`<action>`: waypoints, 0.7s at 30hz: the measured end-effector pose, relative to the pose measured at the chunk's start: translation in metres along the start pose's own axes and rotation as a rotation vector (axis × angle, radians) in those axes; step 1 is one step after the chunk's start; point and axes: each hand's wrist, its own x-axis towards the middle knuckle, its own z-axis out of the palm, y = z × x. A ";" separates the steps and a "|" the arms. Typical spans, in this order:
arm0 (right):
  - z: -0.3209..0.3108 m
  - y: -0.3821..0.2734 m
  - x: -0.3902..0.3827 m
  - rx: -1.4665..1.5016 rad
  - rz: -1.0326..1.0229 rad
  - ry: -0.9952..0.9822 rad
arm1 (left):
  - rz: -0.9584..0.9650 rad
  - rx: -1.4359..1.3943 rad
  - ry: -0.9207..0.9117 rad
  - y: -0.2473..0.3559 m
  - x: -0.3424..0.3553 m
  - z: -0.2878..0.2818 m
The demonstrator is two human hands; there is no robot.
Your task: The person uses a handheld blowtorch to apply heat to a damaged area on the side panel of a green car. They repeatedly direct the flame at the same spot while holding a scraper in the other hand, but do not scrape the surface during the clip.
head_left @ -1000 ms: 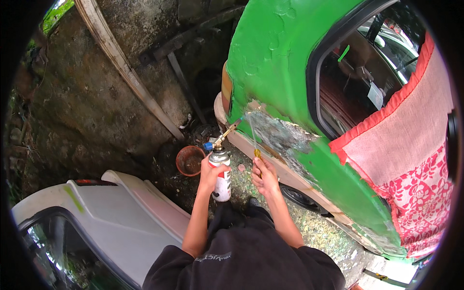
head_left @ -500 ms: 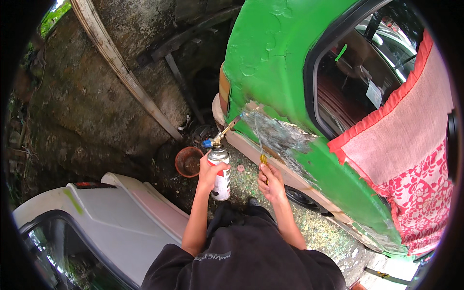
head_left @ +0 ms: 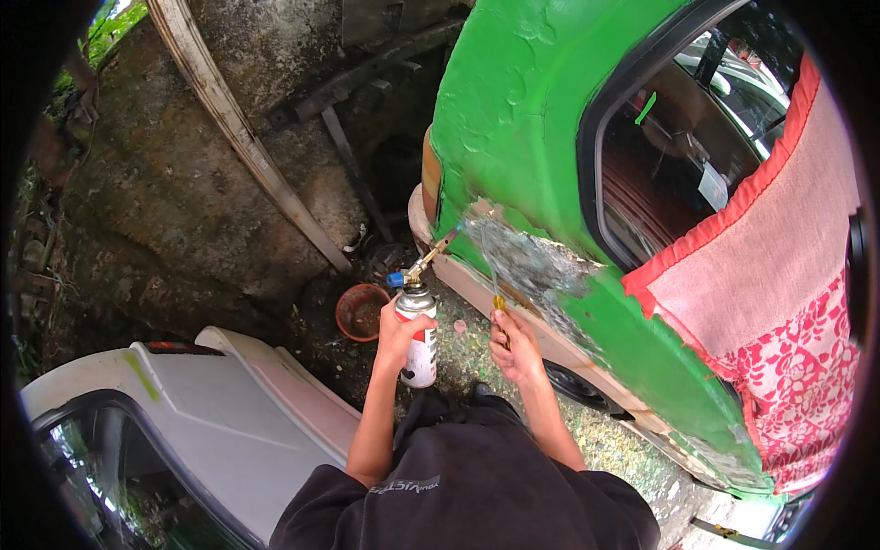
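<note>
My left hand (head_left: 401, 332) is wrapped round a blowtorch (head_left: 420, 353), a white and red gas can topped by a brass nozzle with a blue knob. The nozzle points up and right at the green car body (head_left: 522, 119), and a faint bluish flame shows at its tip. In my right hand (head_left: 516, 346) is a screwdriver (head_left: 498, 302) with a yellow, see-through handle. Its long thin shaft reaches up to the scorched bare patch (head_left: 541, 261), where green paint is gone and grey shows. Whether the screwdriver's tip touches the surface, I cannot tell.
A reddish-brown bucket (head_left: 361, 313) stands on the ground left of the torch. Behind my left arm is a pale grey car (head_left: 220, 394). A red and pink cloth (head_left: 733, 284) hangs over the green car's side. One long metal strip (head_left: 243, 137) leans along the wall.
My view has shifted slightly, moving the whole scene a little in the picture. Both hands keep their holds, and the torch nozzle still points at the scorched patch.
</note>
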 end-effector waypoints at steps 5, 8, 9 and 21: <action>0.016 -0.001 0.027 -0.024 0.004 -0.029 | 0.003 -0.017 0.029 -0.001 -0.002 -0.005; 0.024 0.000 0.017 -0.060 -0.012 0.018 | -0.013 -0.017 0.066 -0.002 -0.006 -0.016; 0.024 0.000 0.012 -0.076 -0.017 0.041 | -0.008 -0.016 0.062 -0.001 -0.007 -0.017; 0.013 0.004 0.009 0.009 -0.029 0.007 | -0.013 -0.029 0.016 -0.009 -0.009 -0.009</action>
